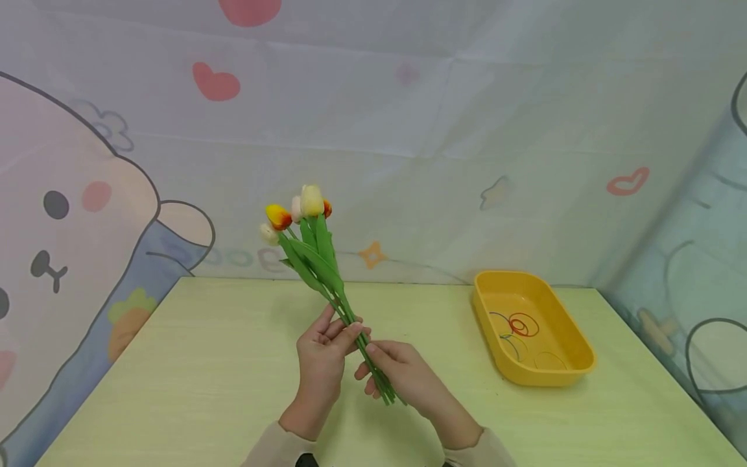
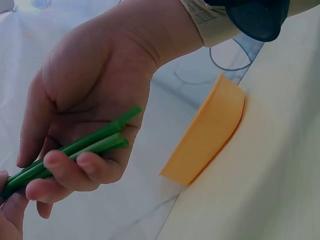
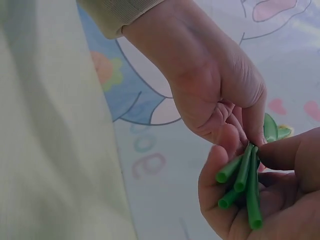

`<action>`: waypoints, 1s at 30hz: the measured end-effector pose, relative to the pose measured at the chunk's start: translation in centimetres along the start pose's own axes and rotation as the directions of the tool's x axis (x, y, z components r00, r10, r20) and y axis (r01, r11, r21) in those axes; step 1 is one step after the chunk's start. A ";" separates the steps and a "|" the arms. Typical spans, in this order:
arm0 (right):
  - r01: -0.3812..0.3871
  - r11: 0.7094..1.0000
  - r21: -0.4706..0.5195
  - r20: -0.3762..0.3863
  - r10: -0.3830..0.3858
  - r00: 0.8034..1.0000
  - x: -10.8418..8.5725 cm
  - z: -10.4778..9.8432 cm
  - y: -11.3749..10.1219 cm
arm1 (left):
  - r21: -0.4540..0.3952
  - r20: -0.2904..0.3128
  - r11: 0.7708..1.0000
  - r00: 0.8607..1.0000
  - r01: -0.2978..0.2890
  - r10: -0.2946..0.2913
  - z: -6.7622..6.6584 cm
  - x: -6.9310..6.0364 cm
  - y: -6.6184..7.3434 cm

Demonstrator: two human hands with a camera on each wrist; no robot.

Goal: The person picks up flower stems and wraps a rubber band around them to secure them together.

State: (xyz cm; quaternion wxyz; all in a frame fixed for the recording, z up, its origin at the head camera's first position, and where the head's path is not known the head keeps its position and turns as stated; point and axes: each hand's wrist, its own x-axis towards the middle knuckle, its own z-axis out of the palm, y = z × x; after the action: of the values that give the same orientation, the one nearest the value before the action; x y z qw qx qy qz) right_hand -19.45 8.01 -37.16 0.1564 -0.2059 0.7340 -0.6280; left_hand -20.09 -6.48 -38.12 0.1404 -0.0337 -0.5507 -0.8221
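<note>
A bunch of several artificial tulips (image 1: pixel 320 263), with yellow-orange, cream and pale pink heads, leans up and to the left above the table. My left hand (image 1: pixel 321 363) grips the stems around their middle between thumb and fingers. Lower down, my right hand (image 1: pixel 411 379) holds the same stems near their cut ends. In the left wrist view, green stems (image 2: pixel 95 142) cross the curled fingers of my right hand (image 2: pixel 95 95). The right wrist view shows the stem ends (image 3: pixel 254 205) fanned over my right hand (image 3: pixel 295 195), with my left hand (image 3: pixel 215 85) pinching above them.
A yellow tray (image 1: pixel 543 378) stands at the right on the pale table (image 1: pixel 204 383). Thin red, blue and yellow rings (image 1: pixel 524 324) lie in it. Behind the table hangs a printed cloth (image 1: pixel 408 117) with hearts and a cartoon bear.
</note>
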 end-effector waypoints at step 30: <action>0.094 0.962 -0.257 -0.117 -0.127 0.985 -0.1 0.6 0.1 | -0.050 0.094 0.998 0.995 0.024 -0.019 -0.8 1.1 0.7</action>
State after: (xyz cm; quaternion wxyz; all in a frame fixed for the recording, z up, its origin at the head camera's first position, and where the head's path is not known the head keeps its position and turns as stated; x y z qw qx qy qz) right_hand -19.06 7.54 -37.39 0.0447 -0.2226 0.8036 -0.5502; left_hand -20.83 -7.65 -37.52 0.1046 -0.0701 -0.5356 -0.8350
